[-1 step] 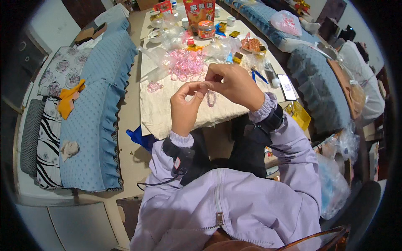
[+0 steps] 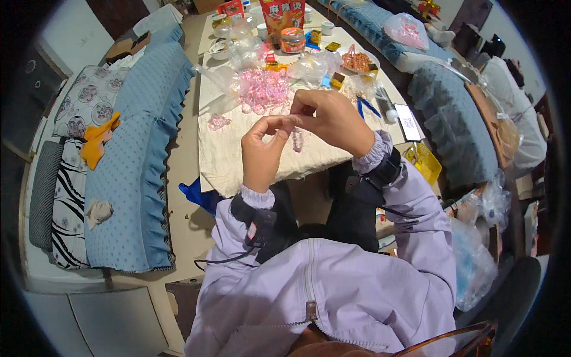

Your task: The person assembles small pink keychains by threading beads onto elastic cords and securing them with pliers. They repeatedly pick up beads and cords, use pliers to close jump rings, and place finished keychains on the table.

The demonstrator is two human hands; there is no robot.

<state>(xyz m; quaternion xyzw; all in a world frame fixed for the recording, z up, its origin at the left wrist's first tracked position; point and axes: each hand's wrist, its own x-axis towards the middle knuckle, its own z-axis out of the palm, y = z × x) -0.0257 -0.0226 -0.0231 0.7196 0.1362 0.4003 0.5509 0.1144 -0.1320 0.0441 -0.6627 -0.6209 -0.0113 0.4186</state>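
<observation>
A small beaded bracelet (image 2: pixel 297 140) in pale pink and purple dangles below my joined fingertips, over the table's near part. My left hand (image 2: pixel 263 146) pinches at its top with thumb and forefinger. From the right, my right hand (image 2: pixel 333 119) meets it, its fingers pressed together at the same spot; the bracelet's upper end is hidden there. Just beyond my hands lies a heap of pink beaded strands (image 2: pixel 262 89). A small separate clump of pink beads (image 2: pixel 219 122) rests on the cloth to the left.
On the table (image 2: pixel 223 160) stand an orange-lidded jar (image 2: pixel 292 41), a red pouch (image 2: pixel 284 16) and clear plastic bags (image 2: pixel 312 68). Blue-handled pliers (image 2: pixel 369 108) and a phone (image 2: pixel 407 124) lie at right, near a plate of reddish-brown pieces (image 2: pixel 357 62). Blue-covered seats (image 2: pixel 131 160) flank the table.
The hanging bracelet has turned slightly, and its loop looks narrower now. Both hands keep nearly the same place and pinch.
</observation>
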